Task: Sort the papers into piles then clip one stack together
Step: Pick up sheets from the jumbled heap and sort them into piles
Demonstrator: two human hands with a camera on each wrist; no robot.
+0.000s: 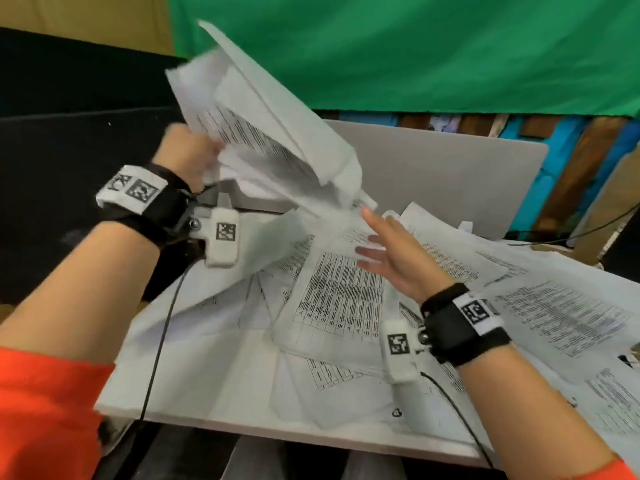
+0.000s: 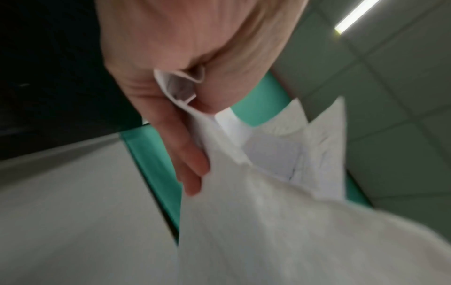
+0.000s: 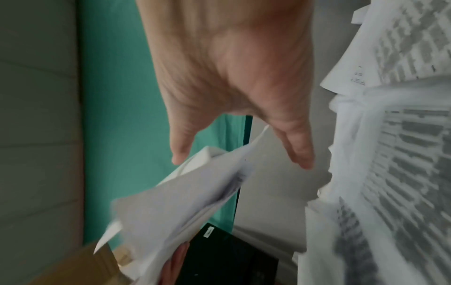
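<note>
My left hand point(image 1: 194, 157) grips a bunch of printed sheets point(image 1: 263, 133) by one edge and holds it raised above the table's far left; the left wrist view shows the hand point(image 2: 175, 108) curled round the folded edge of the held sheets point(image 2: 256, 202). My right hand point(image 1: 391, 251) hovers open, fingers spread, over loose printed papers point(image 1: 339, 299) scattered across the white table point(image 1: 242, 410). In the right wrist view the right hand point(image 3: 239, 96) has straight fingers and holds nothing, with the held bunch point(image 3: 185, 208) just beyond its fingertips and table papers point(image 3: 395, 154) at the right. No clip is visible.
A closed grey laptop point(image 1: 450, 181) lies at the table's far side, partly under papers. More sheets point(image 1: 571, 323) spread off to the right. A green cloth point(image 1: 415, 46) hangs behind. Cables point(image 1: 162, 341) run from both wrist cameras toward the near table edge.
</note>
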